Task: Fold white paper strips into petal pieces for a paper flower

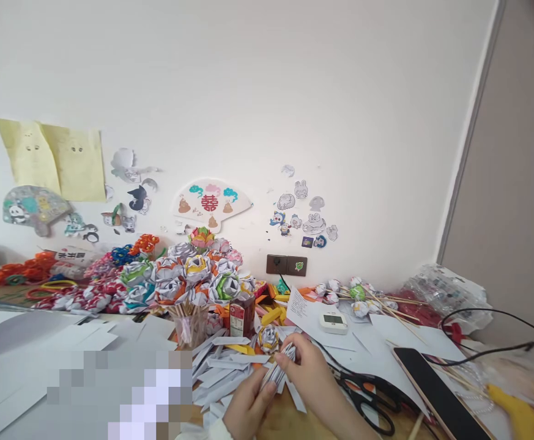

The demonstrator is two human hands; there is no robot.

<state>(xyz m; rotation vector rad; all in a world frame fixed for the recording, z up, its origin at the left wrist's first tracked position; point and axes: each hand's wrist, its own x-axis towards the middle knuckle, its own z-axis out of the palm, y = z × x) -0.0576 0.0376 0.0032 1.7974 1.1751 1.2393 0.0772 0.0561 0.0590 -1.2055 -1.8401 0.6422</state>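
Observation:
A small bundle of folded white paper strips (273, 374) is held between both hands above the wooden table. My left hand (248, 400) grips its lower end, thumb along the side. At the upper end, the fingers of my right hand (307, 366) pinch the folded edges together. Just behind the bundle sits a finished white and yellow paper flower (267, 337). Loose folded paper strips (221, 373), mostly white with a few yellow ones, lie scattered to the left of my hands. Black-handled scissors (370, 391) rest to the right of my right wrist.
Many folded paper flowers (197, 269) are heaped against the wall. A cup of sticks (188, 324) and a small red box (241, 318) stand before them. To the right are a white timer (333, 322), a phone (441, 391), a yellow glue gun (514, 409) and a black cable.

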